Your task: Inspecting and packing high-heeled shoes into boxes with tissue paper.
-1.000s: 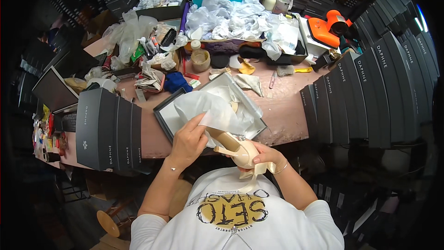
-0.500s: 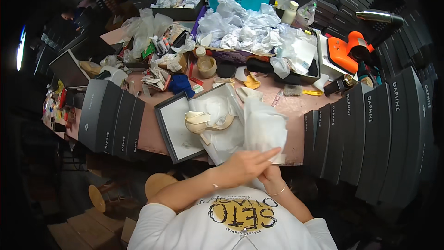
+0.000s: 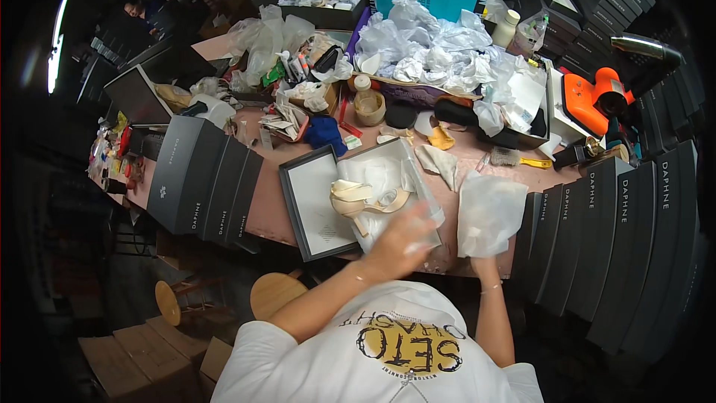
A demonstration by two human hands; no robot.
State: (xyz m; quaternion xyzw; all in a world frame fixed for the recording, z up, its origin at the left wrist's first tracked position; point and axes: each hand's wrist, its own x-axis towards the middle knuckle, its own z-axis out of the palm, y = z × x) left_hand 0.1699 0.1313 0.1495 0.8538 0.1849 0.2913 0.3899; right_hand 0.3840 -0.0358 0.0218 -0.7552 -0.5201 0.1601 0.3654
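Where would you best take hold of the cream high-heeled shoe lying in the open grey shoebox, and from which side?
Probably at the cream high-heeled shoe's narrow arch, coming from above: it lies on its side on white tissue paper in the open grey shoebox, whose walls block a sideways reach. The left hand is nearest it; the right hand holds a white translucent bag.

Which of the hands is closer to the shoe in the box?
The left. The left hand is at the box's near edge, just below the shoe. The right hand is farther right, under a white sheet outside the box.
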